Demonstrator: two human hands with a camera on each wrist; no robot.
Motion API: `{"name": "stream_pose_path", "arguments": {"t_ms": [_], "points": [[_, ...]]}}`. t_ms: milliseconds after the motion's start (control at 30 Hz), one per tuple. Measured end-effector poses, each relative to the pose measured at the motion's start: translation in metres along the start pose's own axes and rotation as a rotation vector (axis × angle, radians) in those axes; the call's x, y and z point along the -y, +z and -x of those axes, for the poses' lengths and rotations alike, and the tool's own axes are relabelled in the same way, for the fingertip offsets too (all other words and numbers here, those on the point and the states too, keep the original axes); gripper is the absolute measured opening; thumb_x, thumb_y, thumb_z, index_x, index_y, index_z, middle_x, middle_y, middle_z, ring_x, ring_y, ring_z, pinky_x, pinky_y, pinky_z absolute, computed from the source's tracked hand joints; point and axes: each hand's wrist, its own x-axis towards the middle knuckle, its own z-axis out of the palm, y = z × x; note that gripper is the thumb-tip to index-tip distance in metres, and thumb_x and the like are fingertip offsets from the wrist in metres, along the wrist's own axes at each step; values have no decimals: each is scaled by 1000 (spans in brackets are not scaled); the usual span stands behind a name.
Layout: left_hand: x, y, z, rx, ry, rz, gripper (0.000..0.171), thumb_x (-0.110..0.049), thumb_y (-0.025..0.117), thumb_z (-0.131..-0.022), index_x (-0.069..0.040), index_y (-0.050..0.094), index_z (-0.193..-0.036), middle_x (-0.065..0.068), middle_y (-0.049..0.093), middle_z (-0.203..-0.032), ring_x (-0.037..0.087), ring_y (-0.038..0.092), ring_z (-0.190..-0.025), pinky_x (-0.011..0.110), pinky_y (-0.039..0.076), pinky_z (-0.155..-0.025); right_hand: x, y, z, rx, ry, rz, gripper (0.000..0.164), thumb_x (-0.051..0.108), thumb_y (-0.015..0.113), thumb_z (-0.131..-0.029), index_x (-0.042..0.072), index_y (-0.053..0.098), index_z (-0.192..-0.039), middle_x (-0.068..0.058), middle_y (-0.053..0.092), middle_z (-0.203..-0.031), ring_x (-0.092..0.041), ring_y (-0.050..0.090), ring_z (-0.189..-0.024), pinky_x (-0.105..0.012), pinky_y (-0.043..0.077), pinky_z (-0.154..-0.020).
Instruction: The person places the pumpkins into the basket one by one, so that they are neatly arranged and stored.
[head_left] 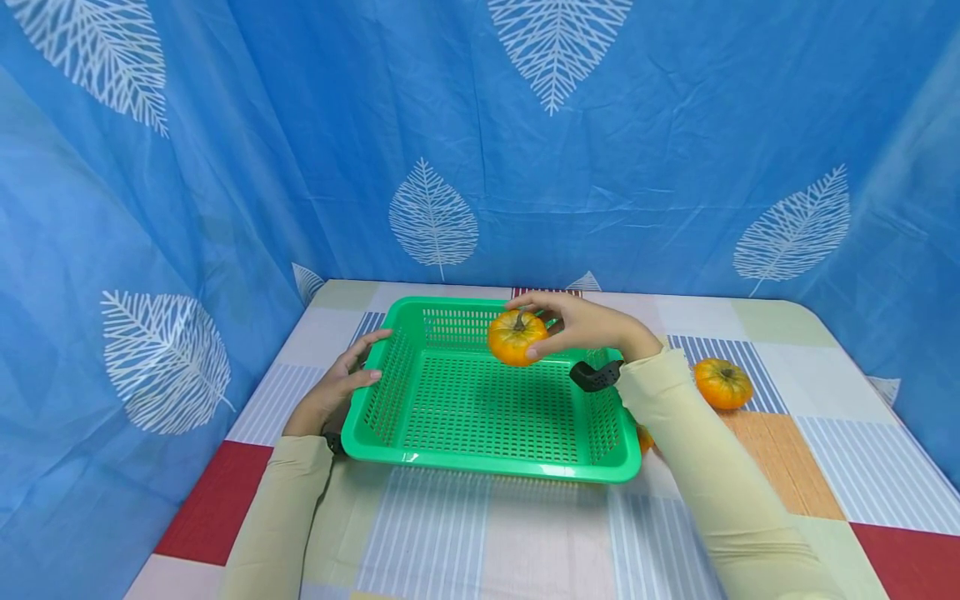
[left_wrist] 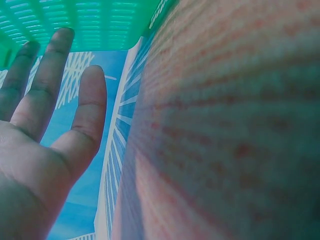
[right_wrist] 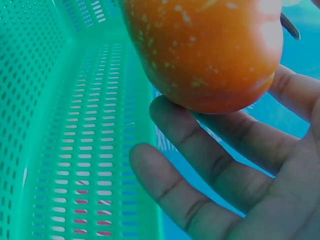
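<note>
A small orange pumpkin [head_left: 517, 337] with a short brown stem is in my right hand [head_left: 581, 323], held over the far part of a green plastic basket [head_left: 487, 473]. In the right wrist view, the same pumpkin [right_wrist: 205, 55] sits against the curved fingers, and the slotted basket floor lies beyond it. At the basket's left side is my left hand [head_left: 341, 382], thumb and a finger at the rim. The left wrist view shows its fingers [left_wrist: 50, 85] fairly straight, reaching to the basket's outer wall [left_wrist: 100, 25].
Another orange pumpkin [head_left: 722, 383] lies on the checked tablecloth [head_left: 855, 367] to the right. Part of a further orange item [head_left: 645, 439] peeks out behind the basket's right corner, mostly hidden. A blue curtain [head_left: 480, 125] with white leaf prints hangs behind the table.
</note>
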Motion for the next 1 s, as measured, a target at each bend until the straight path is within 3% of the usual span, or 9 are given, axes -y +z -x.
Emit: {"name": "stream_pose_path", "arguments": {"t_ms": [367,633,767,867,1000], "points": [[1,-1,0,11,21,14,60,-24,61,-104,-27,45,-161,15,43,-149,11,55,-122,25,52,-97,0,9,-24,56,51,7,69,13,81,-96,4,51,-158,-20,52,-154,-40,52,-140,-47,53,-107],[2,-1,0,20,29,-7,65,-24,59,-106,-15,37,-166,35,31,-158,10,54,-124,26,51,-98,2,19,-41,108,56,-46,73,8,78,-96,1,45,-162,-21,56,-150,-35,62,-126,-42,56,-103],[0,-1,1,21,24,-19,71,-26,60,-106,-6,31,-168,38,26,-162,9,53,-126,26,50,-100,3,22,-50,146,52,-85,75,6,77,-97,-1,43,-163,-21,61,-146,-33,64,-124,-41,56,-104],[0,-1,1,23,23,-21,70,-25,59,-106,-6,31,-168,37,24,-164,8,53,-126,26,50,-100,5,24,-55,161,70,-68,76,7,77,-97,0,42,-164,-21,63,-146,-32,65,-126,-42,55,-105],[1,-1,1,29,26,-4,63,-24,59,-107,-18,38,-167,38,26,-162,9,54,-125,26,51,-99,8,26,-63,182,91,-38,77,8,76,-98,-1,40,-165,-24,61,-148,-35,63,-131,-44,54,-108]]}}
